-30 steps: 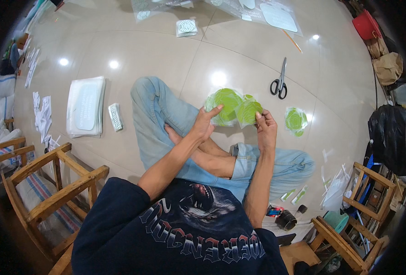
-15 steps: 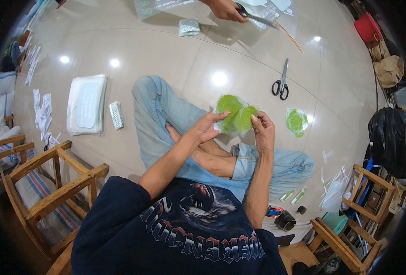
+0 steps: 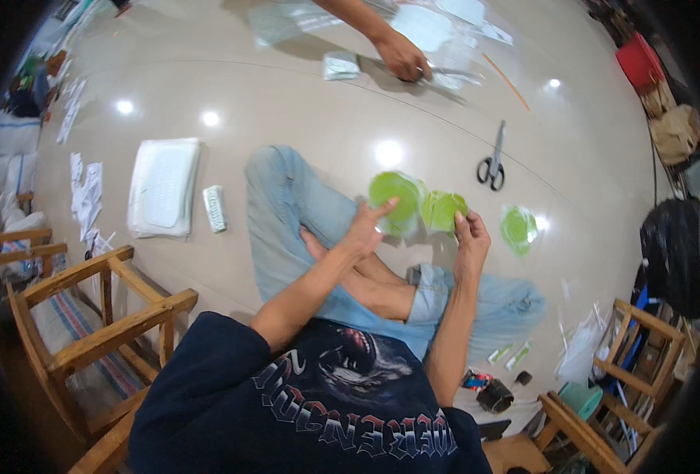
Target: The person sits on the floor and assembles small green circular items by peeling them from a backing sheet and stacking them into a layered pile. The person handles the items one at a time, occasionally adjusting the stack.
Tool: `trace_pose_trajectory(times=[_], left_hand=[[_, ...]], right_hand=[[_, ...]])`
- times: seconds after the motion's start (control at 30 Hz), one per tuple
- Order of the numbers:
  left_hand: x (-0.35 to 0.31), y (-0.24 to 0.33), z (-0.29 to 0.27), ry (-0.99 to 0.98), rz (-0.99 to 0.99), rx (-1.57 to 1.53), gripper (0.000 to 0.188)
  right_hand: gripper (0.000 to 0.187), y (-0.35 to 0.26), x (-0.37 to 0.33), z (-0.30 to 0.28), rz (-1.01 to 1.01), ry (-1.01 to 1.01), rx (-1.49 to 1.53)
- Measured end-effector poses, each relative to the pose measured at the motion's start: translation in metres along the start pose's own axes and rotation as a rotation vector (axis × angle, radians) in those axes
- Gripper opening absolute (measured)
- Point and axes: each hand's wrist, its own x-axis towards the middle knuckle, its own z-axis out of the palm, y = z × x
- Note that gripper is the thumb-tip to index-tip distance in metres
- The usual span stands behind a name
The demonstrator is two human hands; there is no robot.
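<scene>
Over my crossed legs, my left hand (image 3: pixel 365 225) grips a stack of round green leaf-patterned cut-outs (image 3: pixel 394 193) with clear film edges, the thumb lying across the top. My right hand (image 3: pixel 470 231) pinches a smaller green leaf-patterned cut-out (image 3: pixel 442 212) between thumb and fingers. A narrow gap parts the two green pieces. To the right of my right hand, more green cut-outs (image 3: pixel 518 229) lie on the floor. Black-handled scissors (image 3: pixel 492 164) rest beyond them, blades pointing away.
At the far side another person's hand (image 3: pixel 403 57) holds scissors, blurred, by clear sheets (image 3: pixel 425 28). A white packet stack (image 3: pixel 340 65) sits nearby. Left are a sheet stack (image 3: pixel 160 189), a small packet (image 3: pixel 215 209) and a wooden stool frame (image 3: pixel 117 332). A black cup (image 3: pixel 494 395) stands right of me.
My right hand has drawn its green cut-out away to the right from the stack in my left hand. The other person's hand and scissors have shifted. The whole view has moved slightly.
</scene>
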Motion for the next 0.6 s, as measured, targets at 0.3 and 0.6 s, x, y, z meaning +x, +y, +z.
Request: trace_pose_trajectory(times=[0.3,0.6], left_hand=[[0.001,0.003,0.000,-0.070,-0.006,-0.018,0.046],[-0.015,0.011,0.021,-0.178,-0.149,0.154,0.043]], right_hand=[[0.042,0.032,0.017,-0.027,-0.287,0.447,-0.682],[0.021,0.020,0.007,0.006,-0.026,-0.065,-0.306]])
